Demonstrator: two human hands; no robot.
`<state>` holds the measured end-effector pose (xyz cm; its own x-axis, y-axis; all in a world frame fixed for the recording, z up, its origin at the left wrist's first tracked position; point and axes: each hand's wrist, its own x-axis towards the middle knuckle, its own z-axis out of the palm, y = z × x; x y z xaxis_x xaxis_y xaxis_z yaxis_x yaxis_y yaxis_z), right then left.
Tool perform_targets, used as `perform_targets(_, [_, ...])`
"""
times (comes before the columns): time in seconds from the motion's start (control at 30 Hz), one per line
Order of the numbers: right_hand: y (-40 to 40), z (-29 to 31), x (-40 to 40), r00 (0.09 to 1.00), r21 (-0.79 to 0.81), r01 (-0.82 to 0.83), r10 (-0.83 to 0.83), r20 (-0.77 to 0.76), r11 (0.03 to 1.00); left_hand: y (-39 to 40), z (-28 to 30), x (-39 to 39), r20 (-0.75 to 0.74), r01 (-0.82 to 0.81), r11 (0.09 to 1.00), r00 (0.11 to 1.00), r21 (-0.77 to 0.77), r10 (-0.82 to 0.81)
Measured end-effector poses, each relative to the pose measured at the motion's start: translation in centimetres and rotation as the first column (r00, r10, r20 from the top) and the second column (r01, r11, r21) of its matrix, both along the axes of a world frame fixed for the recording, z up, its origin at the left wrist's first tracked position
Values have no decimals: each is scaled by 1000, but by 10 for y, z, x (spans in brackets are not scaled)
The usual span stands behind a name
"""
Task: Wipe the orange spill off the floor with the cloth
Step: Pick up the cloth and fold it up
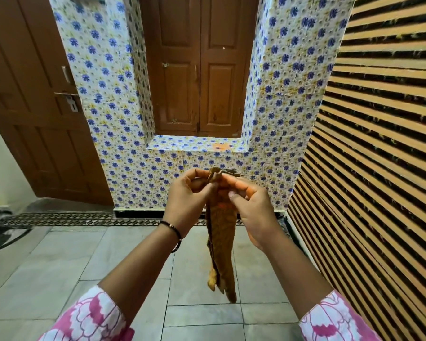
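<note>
Pale grey stone-tile floor [59, 267] with thin dark joints

A patterned dark border strip [67, 219] of black lattice tiles runs across the floor along the foot of the wall, and at the far left edge a round black-and-white patterned mat [0, 232] lies on the tiles, partly cut off by the frame and overlapping the strip.

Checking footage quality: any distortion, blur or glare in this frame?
Head view: wide-angle bending bows the striped wall and the door at the edges; lighting is soft and even, no glare; cloth and both hands stay sharp; the mat at far left looks smeared.
</note>
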<state>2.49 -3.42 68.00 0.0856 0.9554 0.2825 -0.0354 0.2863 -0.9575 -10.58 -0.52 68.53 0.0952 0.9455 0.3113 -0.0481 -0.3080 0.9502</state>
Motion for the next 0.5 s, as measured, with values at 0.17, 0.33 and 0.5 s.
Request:
perform_targets(0.17, [8, -5, 23, 950, -8, 312, -312, -29, 950, -1, 14, -1, 123, 4, 999, 992, 39, -9])
perform_targets(0.33, [11, -29, 30, 946, -328, -322, 297, -126, 888, 5, 36, -10, 303, 147, 989, 944, -23, -133])
perform_targets(0.5, [9, -29, 15, 923, -337, -381, 376, -84, 861, 19, 42, -26, 405, 35, 994, 914, -102, 9])
